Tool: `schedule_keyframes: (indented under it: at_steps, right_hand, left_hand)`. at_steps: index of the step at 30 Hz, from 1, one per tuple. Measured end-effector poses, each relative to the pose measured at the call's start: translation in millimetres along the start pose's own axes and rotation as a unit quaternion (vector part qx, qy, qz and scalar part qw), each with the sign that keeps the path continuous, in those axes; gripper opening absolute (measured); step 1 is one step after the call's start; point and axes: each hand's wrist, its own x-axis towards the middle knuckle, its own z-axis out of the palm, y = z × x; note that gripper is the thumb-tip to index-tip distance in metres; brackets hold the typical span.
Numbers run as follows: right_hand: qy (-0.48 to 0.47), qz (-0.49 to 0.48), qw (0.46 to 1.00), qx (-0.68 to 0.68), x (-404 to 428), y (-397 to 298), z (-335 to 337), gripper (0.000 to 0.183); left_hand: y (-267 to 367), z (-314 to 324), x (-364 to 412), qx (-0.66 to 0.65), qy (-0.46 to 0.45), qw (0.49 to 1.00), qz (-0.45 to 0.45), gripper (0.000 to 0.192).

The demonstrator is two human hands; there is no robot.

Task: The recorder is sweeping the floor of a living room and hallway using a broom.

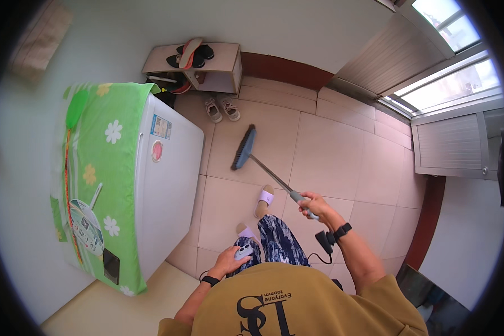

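My right hand (317, 204) is closed around the grey grip at the upper end of a broom's metal handle (273, 171). The broom's blue head (246, 143), with dark bristles, rests on the tiled floor ahead of me, left of the handle. Down by my thigh, my left hand (230, 261) holds a small grey device (244, 251) with dark round spots on it. Its fingers are partly hidden. A black strap circles each wrist, and a black device (324, 240) hangs by the right one.
A white appliance (172, 176) under a green flowered cloth (122, 168) stands to the left, carrying a fly swatter (76, 110), a hand fan (86, 229) and a phone (111, 266). Sneakers (222, 110) sit before a shoe cabinet (216, 75). A metal-framed door (449, 145) is at right.
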Motion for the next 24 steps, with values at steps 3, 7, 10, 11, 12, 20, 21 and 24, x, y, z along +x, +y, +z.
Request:
schedule_keyframes:
  at_steps: [3, 7, 10, 11, 12, 20, 21, 24]
  right_hand:
    - [0.04, -0.039, 0.998, -0.009, -27, -1, 13, 0.029]
    - [0.031, -0.085, 0.996, 0.008, -4, -24, 17, 0.029]
    - [-0.001, -0.113, 0.993, 0.029, 50, -28, 6, 0.032]
    - [0.001, -0.112, 0.993, 0.037, 57, -22, 2, 0.032]
    - [0.0, -0.104, 0.994, 0.041, 60, -19, 2, 0.032]
    - [0.076, -0.042, 0.994, 0.063, -45, 126, -66, 0.036]
    - [0.1, -0.015, 0.99, 0.095, -65, 151, -79, 0.032]
    - [0.169, 0.032, 0.972, 0.16, -122, 221, -107, 0.028]
  left_hand:
    - [-77, 43, 31, 0.064, -0.028, 0.997, 0.014, 0.066]
    - [-96, 56, 47, 0.123, -0.085, 0.989, 0.007, 0.067]
    - [-96, 54, 48, 0.134, -0.077, 0.988, 0.025, 0.068]
    - [-99, 54, 48, 0.139, -0.083, 0.986, 0.026, 0.068]
    - [-100, 53, 49, 0.147, -0.076, 0.985, 0.038, 0.068]
    - [-102, 41, 47, 0.18, -0.095, 0.977, 0.06, 0.068]
    - [-100, 39, 46, 0.185, -0.092, 0.976, 0.067, 0.068]
    - [-78, 25, 39, 0.177, -0.094, 0.975, 0.095, 0.067]
